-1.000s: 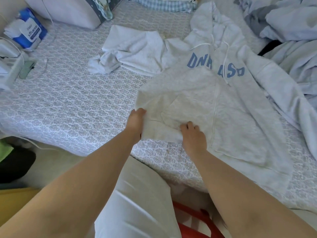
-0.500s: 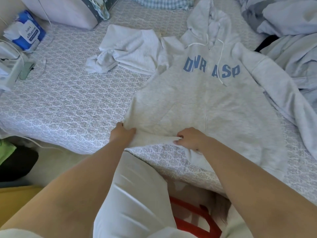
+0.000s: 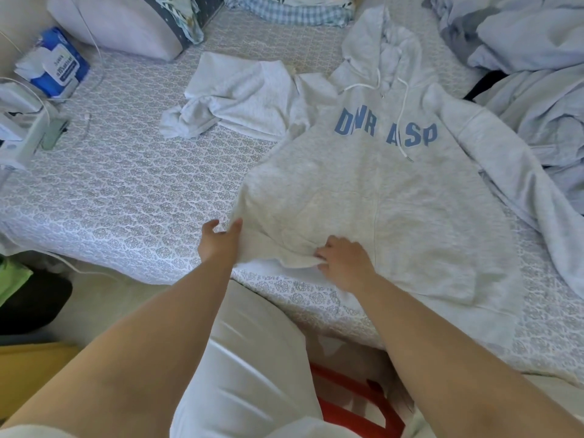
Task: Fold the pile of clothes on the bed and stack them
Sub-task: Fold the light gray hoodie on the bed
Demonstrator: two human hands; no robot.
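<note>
I see a light grey hoodie (image 3: 379,197) spread front-up on the bed (image 3: 126,191), hood toward the far side, blue block letters across the chest, white drawstrings hanging over them, kangaroo pocket low on the front. Its one sleeve runs out long toward the near edge of the bed; the other sleeve is bunched up beside the chest, on the far side from that long one. My left hand (image 3: 219,241) grips the hoodie's bottom hem corner, thumb over the cloth, fingers curled under it. My right hand (image 3: 346,262) pinches the hem next to it, fingers curled, fabric rucked between the two hands. A pile of pale blue-grey clothes (image 3: 531,58) lies just past the hoodie's long sleeve. A blue tissue pack (image 3: 53,63) sits well apart from the hoodie, beyond the bunched sleeve.
</note>
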